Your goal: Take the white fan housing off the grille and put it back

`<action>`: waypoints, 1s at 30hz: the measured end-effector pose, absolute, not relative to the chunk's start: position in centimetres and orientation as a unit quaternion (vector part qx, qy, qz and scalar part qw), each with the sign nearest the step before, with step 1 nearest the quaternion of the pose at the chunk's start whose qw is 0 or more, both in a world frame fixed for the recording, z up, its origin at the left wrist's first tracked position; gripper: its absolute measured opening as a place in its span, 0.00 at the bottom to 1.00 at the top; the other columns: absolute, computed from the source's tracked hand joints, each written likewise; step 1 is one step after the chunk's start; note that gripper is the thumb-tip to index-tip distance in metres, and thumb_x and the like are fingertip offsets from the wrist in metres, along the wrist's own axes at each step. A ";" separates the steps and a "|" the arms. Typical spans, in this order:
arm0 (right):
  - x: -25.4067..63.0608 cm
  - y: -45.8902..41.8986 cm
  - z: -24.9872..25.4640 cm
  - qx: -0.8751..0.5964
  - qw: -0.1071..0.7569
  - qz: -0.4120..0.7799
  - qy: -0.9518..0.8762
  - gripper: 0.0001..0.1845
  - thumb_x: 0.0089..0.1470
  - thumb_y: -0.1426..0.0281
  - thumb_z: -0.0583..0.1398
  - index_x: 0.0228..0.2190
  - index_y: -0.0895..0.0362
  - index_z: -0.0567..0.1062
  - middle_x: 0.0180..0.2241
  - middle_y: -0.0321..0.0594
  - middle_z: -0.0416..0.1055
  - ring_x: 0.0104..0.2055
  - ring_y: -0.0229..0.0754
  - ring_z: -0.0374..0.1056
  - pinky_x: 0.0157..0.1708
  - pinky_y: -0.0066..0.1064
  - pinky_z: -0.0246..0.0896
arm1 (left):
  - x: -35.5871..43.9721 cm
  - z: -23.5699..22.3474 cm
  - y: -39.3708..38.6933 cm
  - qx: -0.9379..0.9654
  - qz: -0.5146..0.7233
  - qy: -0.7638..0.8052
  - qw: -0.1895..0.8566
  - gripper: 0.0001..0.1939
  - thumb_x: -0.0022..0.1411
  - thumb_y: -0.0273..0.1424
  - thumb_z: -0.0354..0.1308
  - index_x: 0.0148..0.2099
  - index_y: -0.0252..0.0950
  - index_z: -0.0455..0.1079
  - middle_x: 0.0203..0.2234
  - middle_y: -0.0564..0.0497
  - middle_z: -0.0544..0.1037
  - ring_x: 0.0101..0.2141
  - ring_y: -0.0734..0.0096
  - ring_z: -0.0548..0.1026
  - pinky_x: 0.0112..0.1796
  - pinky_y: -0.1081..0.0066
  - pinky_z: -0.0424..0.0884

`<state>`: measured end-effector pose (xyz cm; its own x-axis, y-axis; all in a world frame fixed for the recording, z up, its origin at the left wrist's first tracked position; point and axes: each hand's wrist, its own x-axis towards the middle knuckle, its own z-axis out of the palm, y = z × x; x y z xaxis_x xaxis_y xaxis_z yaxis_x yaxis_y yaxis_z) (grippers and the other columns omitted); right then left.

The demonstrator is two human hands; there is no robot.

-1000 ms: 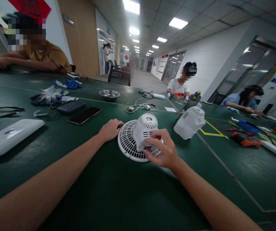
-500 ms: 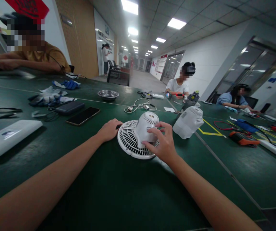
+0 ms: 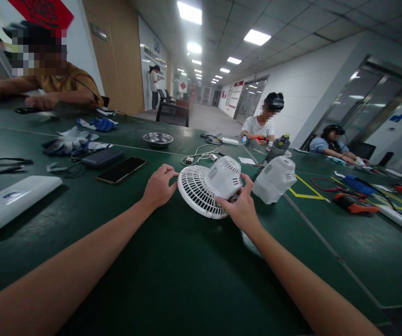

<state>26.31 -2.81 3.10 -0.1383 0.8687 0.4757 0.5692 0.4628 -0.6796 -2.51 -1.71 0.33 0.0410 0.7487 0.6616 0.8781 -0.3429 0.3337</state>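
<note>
Where it lay flat half a second ago, the white fan grille (image 3: 195, 190) now tilts over the green table (image 3: 172, 275), its vented housing (image 3: 223, 175) leaning rightward; my left hand (image 3: 158, 188) pinches the rim, my right hand (image 3: 244, 207) clasps the housing between thumb and fingers.

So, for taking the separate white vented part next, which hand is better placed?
Probably the right hand: at the fan housing, it is nearer the separate white part; the left hand is at the left edge of the grille.

Fan (image 3: 218, 181) smooth plastic; bowl (image 3: 158, 137) glossy metal; gloves (image 3: 70, 141) cloth
</note>
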 end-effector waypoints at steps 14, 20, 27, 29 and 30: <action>27.0 -2.8 5.8 -0.395 0.522 0.552 -0.517 0.42 0.42 0.65 0.70 0.58 0.48 0.62 0.37 0.35 0.78 0.36 0.47 0.75 0.38 0.39 0.71 | -0.1 0.6 -2.3 -0.622 -0.613 -0.461 -0.156 0.19 0.64 0.42 0.58 0.51 0.36 0.68 0.45 0.45 0.77 0.44 0.61 0.76 0.44 0.63 0.72; 26.6 -2.9 4.4 -0.302 0.366 0.771 -0.424 0.19 0.58 0.58 0.57 0.46 0.54 0.73 0.42 0.41 0.78 0.46 0.48 0.74 0.44 0.43 0.71 | 0.9 1.1 -3.5 -0.534 -0.605 -0.494 -0.323 0.19 0.63 0.45 0.58 0.41 0.31 0.76 0.33 0.45 0.82 0.35 0.60 0.80 0.38 0.61 0.76; 27.3 -0.7 2.3 -0.319 0.357 0.770 -0.422 0.13 0.57 0.60 0.56 0.38 0.55 0.73 0.34 0.41 0.78 0.40 0.48 0.75 0.42 0.44 0.73 | 1.4 2.1 -4.0 -0.535 -0.567 -0.524 -0.343 0.12 0.57 0.35 0.65 0.39 0.32 0.75 0.30 0.47 0.82 0.31 0.62 0.81 0.33 0.62 0.78; 27.7 0.0 2.1 -0.341 0.385 0.732 -0.447 0.12 0.54 0.61 0.58 0.38 0.55 0.72 0.32 0.39 0.77 0.37 0.48 0.75 0.41 0.44 0.72 | 1.6 2.3 -4.1 -0.548 -0.563 -0.523 -0.330 0.11 0.57 0.35 0.65 0.39 0.32 0.75 0.30 0.47 0.82 0.30 0.62 0.81 0.32 0.62 0.79; 27.9 0.5 2.0 -0.359 0.418 0.690 -0.470 0.13 0.52 0.61 0.60 0.39 0.54 0.72 0.31 0.38 0.76 0.36 0.47 0.74 0.40 0.43 0.72 | 1.6 2.3 -4.1 -0.552 -0.560 -0.523 -0.327 0.11 0.57 0.35 0.65 0.39 0.33 0.75 0.30 0.47 0.82 0.30 0.62 0.81 0.31 0.63 0.79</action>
